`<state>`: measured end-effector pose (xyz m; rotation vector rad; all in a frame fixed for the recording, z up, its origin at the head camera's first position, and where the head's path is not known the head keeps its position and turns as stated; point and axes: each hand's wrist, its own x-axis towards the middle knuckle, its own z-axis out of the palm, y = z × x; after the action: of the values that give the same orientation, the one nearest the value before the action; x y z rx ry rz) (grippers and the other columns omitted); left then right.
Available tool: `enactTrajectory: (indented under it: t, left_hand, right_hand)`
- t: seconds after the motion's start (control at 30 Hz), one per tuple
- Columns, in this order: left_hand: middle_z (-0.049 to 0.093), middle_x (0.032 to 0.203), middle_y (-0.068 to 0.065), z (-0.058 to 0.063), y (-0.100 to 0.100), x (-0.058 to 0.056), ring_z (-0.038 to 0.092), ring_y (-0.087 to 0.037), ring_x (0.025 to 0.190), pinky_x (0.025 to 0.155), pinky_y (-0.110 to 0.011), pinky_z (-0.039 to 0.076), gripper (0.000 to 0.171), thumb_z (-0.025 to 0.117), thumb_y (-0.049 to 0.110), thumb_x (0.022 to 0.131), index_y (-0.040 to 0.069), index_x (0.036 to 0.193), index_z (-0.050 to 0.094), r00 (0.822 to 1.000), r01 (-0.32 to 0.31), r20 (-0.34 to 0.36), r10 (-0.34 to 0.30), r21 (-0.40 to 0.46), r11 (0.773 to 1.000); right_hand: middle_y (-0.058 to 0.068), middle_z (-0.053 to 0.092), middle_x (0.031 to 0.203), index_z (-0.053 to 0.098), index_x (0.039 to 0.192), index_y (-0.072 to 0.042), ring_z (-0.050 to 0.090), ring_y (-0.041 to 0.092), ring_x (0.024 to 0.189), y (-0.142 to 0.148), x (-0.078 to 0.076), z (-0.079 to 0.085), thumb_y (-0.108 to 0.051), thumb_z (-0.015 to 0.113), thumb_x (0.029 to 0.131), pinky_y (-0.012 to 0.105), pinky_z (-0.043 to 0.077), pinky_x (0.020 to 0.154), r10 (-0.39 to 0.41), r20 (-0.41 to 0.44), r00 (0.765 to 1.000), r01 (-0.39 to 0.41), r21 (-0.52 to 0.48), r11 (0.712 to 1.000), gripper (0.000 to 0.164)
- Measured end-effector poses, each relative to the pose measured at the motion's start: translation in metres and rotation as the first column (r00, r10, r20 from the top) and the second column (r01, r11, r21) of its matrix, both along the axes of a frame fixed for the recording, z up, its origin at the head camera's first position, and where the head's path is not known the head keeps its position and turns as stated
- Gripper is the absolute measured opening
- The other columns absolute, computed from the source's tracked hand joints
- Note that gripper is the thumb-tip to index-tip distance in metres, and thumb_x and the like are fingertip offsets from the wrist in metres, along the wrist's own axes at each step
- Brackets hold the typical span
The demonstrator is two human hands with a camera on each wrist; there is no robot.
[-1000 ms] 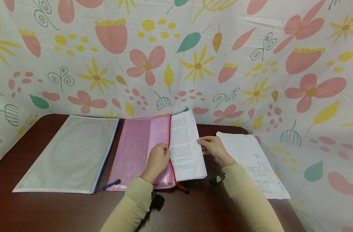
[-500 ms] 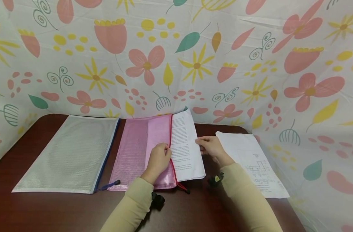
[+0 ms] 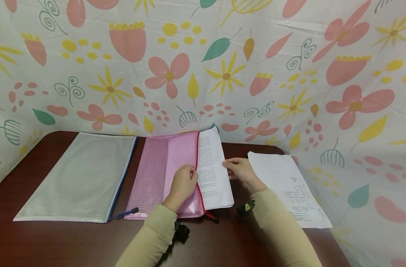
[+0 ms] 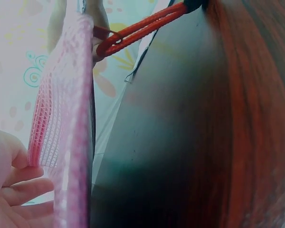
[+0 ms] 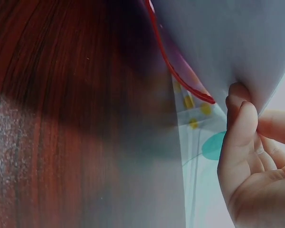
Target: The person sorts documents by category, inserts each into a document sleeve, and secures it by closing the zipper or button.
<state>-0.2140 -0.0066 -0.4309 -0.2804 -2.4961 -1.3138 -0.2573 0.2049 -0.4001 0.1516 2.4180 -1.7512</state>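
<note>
A pink mesh zip pouch (image 3: pixel 152 167) with a red zipper edge lies mid-table. My left hand (image 3: pixel 182 187) pinches the edge of its opening between thumb and fingers; the left wrist view shows the mesh lifted there. A stack of printed papers (image 3: pixel 216 185) sits partly inside the pouch, its right part sticking out past the red edge. The covered part shows as a paler area through the pink. At the stack's right edge, my right hand (image 3: pixel 243 172) pinches the sheets. In the right wrist view, the thumb (image 5: pixel 244 118) presses on the papers (image 5: pixel 218 42).
On the left lies a grey-white mesh zip pouch (image 3: pixel 82 178) with a blue edge and a blue zipper cord. More papers (image 3: pixel 289 185) with line drawings lie at the right of the dark wooden table (image 3: pixel 89 244). A flower-patterned cloth (image 3: pixel 203 66) hangs behind.
The papers have slid a little left, deeper into the pink pouch, with my right hand moving along. My left hand keeps its grip on the pouch's edge almost in place.
</note>
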Motion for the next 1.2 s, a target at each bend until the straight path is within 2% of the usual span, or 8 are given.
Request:
enactTrajectory:
  t: [0.4, 0.77, 1.2]
  left_hand:
    - [0.066, 0.107, -0.019, -0.001, 0.001, 0.0, 0.065, -0.03, 0.097, 0.083, -0.037, 0.055, 0.014, 0.055, 0.004, 0.087, -0.004, 0.09, 0.066, 1.0, 0.014, -0.021, -0.014, 0.001, 1.0]
    - [0.066, 0.11, -0.02, -0.001, 0.004, 0.001, 0.064, -0.032, 0.102, 0.087, -0.038, 0.054, 0.015, 0.055, 0.005, 0.088, -0.004, 0.093, 0.066, 1.0, 0.008, 0.0, -0.008, 0.007, 1.0]
    - [0.066, 0.109, -0.02, 0.0, 0.005, 0.002, 0.065, -0.032, 0.099, 0.084, -0.037, 0.055, 0.014, 0.055, 0.004, 0.088, -0.004, 0.091, 0.066, 0.999, 0.005, -0.033, -0.005, 0.005, 1.0]
  right_hand:
    - [0.0, 0.069, 0.07, 0.063, 0.112, 0.008, 0.064, 0.011, 0.059, -0.005, -0.001, -0.004, -0.016, 0.064, 0.089, 0.024, 0.054, 0.053, -0.03, 0.021, 0.999, 0.03, -0.02, 0.999, 0.034]
    - [0.0, 0.068, 0.071, 0.065, 0.106, 0.005, 0.064, 0.012, 0.061, -0.01, 0.0, -0.011, -0.019, 0.065, 0.088, 0.024, 0.054, 0.053, -0.041, 0.037, 0.998, 0.042, -0.017, 0.999, 0.03]
    - [0.002, 0.066, 0.075, 0.065, 0.109, 0.004, 0.062, 0.012, 0.061, -0.015, 0.0, -0.019, -0.02, 0.065, 0.089, 0.025, 0.054, 0.054, -0.045, 0.047, 0.998, 0.046, -0.011, 0.999, 0.031]
